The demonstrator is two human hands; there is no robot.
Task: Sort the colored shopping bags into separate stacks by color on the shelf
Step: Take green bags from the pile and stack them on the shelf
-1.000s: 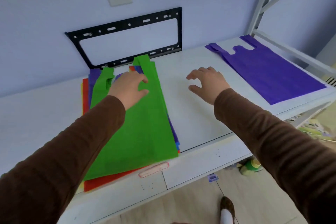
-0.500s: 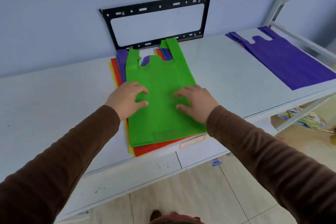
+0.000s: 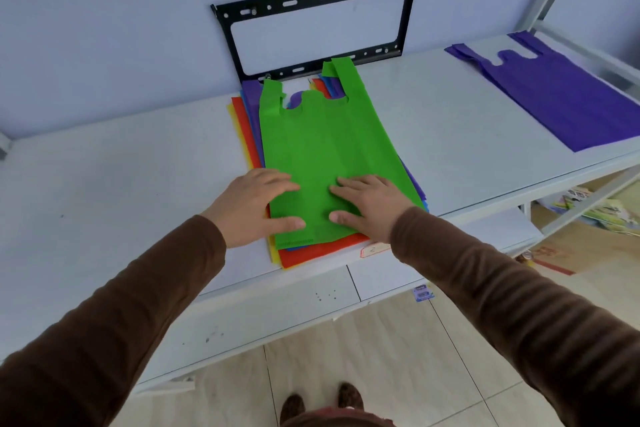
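Head view: the green bag lies flat on top of the mixed pile, handles toward the wall, so it is the next one free to take; red, yellow, blue and purple edges peek out beneath it, showing how much sorting is left; the left hand rests flat on the bag's near left corner, fingers straight and spread, thumb along the bottom edge, gripping nothing; the right hand lies the same way on the near right side, open and pressing lightly; both palms seem set at the bottom corners to slide or peel the thin top sheet off without dragging the ones below; the pile sits near the front of the white shelf, within easy reach; the purple bag lies alone well apart at the right end, likely the start of its own stack; a black wall bracket hangs behind the pile
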